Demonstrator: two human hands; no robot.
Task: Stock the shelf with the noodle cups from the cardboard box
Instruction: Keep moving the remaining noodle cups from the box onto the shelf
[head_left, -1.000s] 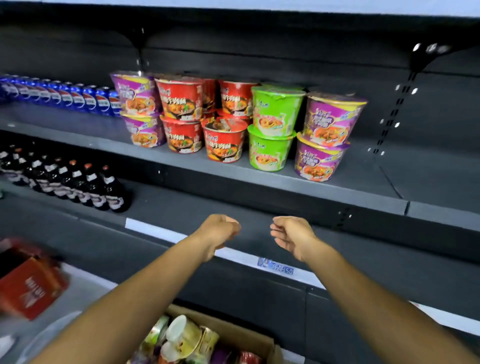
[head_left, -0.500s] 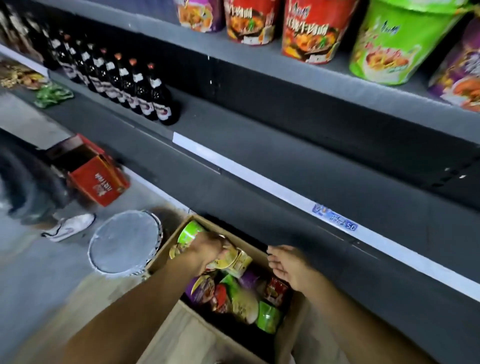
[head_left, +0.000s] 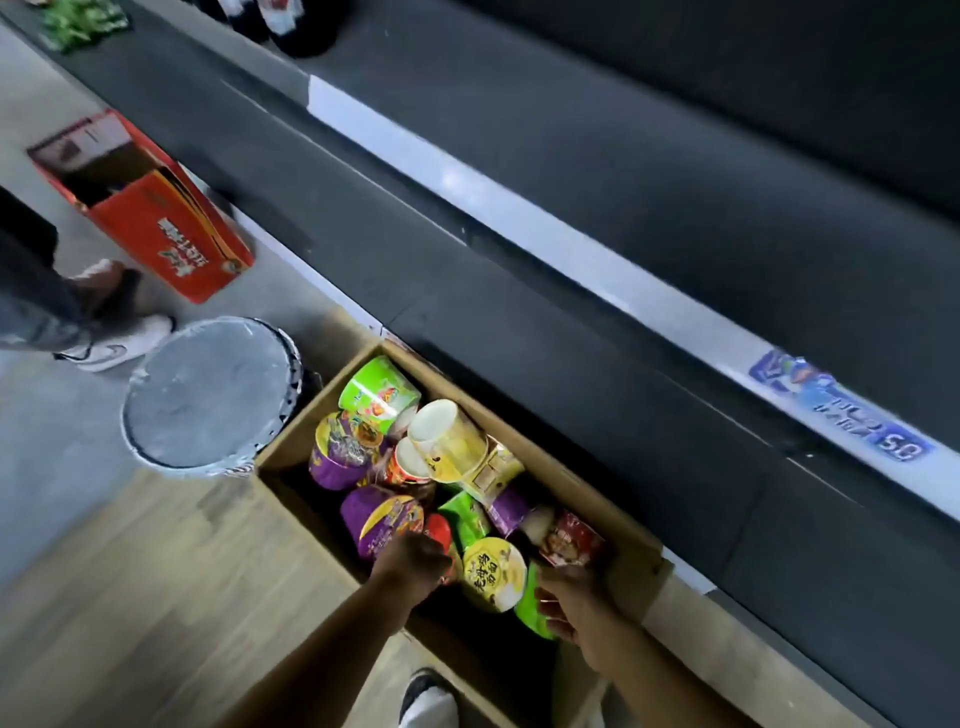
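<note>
Both hands have gone down from the box's far rim into the cups, and the view has tipped lower, so the stocked upper shelf is out of sight. On the far left a second person's trouser leg and white shoe (head_left: 117, 349) stand on the grey floor, with an open red carton (head_left: 156, 208) just beyond, leaning by the foot of the dark shelf unit (head_left: 571, 218). Near that shoe sits a round grey lid-like disc (head_left: 208, 400), its right edge touching the left corner of the cardboard box (head_left: 561, 467). The box lies on the floor hard against the shelf base, packed with noodle cups lying every which way: a green cup (head_left: 376, 387) at the far left corner, purple ones below it, a pale yellow cup (head_left: 447, 441) on its side in the middle, a red cup (head_left: 569, 538) at the right. The left hand (head_left: 413, 564) reaches in over a purple cup (head_left: 384, 519), its fingers curled down around a red-topped cup (head_left: 439, 530) that it mostly hides; whether it truly grips is not plain. Just right, a yellow-lidded cup (head_left: 491, 571) lies between the two hands. The right hand (head_left: 574, 603) has its fingers curled round a green cup's (head_left: 530, 608) side, near the box's right wall. A white price strip with a blue tag (head_left: 841, 415) runs along the shelf edge, above right. A dark-and-white shoe (head_left: 428, 699) shows at the near edge.
</note>
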